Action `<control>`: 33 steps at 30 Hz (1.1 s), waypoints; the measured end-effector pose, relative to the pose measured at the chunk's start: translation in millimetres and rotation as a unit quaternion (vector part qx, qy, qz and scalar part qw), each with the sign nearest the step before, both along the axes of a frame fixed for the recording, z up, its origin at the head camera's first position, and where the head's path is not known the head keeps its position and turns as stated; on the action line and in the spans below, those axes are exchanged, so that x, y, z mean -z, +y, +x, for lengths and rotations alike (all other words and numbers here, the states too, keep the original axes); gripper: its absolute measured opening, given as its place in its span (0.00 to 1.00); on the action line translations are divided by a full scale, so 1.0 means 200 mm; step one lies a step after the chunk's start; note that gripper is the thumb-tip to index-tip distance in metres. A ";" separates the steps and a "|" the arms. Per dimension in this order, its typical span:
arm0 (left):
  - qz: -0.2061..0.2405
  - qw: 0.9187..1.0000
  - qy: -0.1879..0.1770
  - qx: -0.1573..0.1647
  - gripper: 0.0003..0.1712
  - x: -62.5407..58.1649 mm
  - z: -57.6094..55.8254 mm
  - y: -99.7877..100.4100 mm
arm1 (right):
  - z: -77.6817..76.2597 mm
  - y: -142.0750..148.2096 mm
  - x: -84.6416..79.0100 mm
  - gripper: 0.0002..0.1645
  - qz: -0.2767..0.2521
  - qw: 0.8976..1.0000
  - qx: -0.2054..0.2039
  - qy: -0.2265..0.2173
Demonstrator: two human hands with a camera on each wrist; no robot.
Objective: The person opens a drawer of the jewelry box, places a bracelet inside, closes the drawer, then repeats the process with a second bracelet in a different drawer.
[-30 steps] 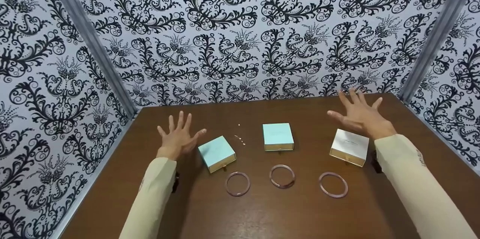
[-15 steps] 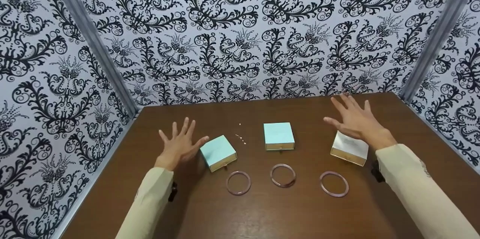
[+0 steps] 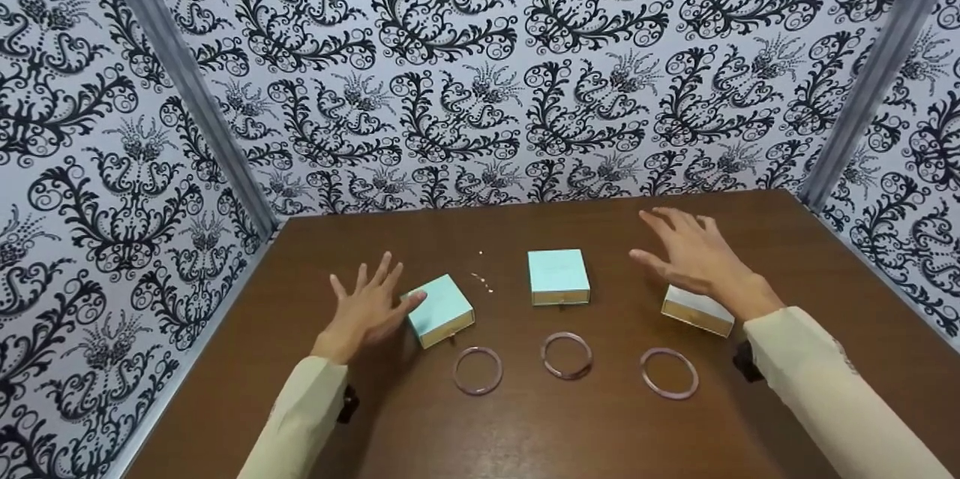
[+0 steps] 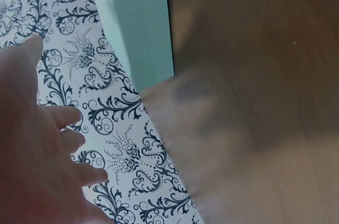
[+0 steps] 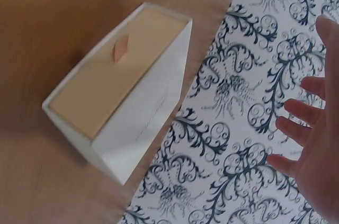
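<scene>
My left hand [image 3: 366, 311] hovers with spread fingers beside a mint-green drawer box [image 3: 442, 306] on the left of the table; its thumb overlaps the box in the head view. Over on the right, my right hand [image 3: 694, 257] holds nothing, its fingers loosely extended above a white drawer box [image 3: 697, 311] that it partly covers. A ribbon tab [image 5: 121, 48] shows on that box's tan drawer front in the right wrist view. Between them sits another mint-green box [image 3: 559, 274]. Three purplish bangles lie flat in front: a left bangle [image 3: 456, 378], a middle bangle [image 3: 544, 363] and a right bangle [image 3: 694, 387].
The brown wooden table [image 3: 510, 434] ends at a back wall [image 3: 480, 111] with black floral patterning. Similar panels stand at both sides. Several small pale specks [image 3: 482, 281] lie between the two mint-green boxes.
My right hand has come left and nearer, covering more of the white box. The left hand has shifted slightly right and nearer. Boxes and bangles stay put.
</scene>
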State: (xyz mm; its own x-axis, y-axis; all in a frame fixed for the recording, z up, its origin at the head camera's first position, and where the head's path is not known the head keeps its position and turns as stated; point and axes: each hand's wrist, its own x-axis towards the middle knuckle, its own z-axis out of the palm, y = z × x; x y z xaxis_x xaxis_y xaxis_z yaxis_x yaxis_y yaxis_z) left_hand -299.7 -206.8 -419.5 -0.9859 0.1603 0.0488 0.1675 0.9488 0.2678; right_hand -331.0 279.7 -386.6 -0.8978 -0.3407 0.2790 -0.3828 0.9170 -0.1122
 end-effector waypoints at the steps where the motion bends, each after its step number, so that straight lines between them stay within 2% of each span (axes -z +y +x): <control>1: 0.003 1.000 -0.002 0.001 0.46 0.01 0.00 0.00 | 0.00 -0.01 0.00 0.47 -0.001 1.000 -0.003 0.003; 6: 0.021 1.000 -0.011 0.000 0.47 0.04 0.03 0.01 | 0.02 -0.09 0.05 0.45 -0.017 0.999 -0.021 0.020; 14: 0.075 0.997 -0.016 -0.010 0.48 0.08 0.06 0.00 | 0.06 -0.20 0.14 0.39 -0.049 0.996 -0.057 0.044; 20: 0.100 0.995 0.004 -0.005 0.44 0.10 0.07 0.00 | 0.10 -0.30 0.17 0.35 -0.086 0.989 -0.097 0.075; 26: 0.148 0.989 0.018 -0.019 0.38 0.13 0.08 0.03 | 0.14 -0.42 0.22 0.26 -0.112 0.979 -0.125 0.116; 29: 0.173 0.984 0.029 -0.027 0.34 0.13 0.07 0.06 | 0.17 -0.48 0.24 0.22 -0.127 0.978 -0.121 0.113; 33: 0.202 0.978 0.031 -0.042 0.32 0.13 0.06 0.09 | 0.20 -0.56 0.25 0.21 -0.159 0.976 -0.122 0.085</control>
State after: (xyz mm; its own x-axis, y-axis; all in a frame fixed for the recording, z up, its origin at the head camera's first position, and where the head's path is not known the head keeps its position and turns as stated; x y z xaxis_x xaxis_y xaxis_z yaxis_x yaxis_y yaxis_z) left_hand -288.1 -189.0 -445.9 -0.9879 0.0334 0.1513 0.1207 0.7784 0.6160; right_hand -290.7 168.0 -435.6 -0.7332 -0.4096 0.5428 -0.6225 0.7257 -0.2932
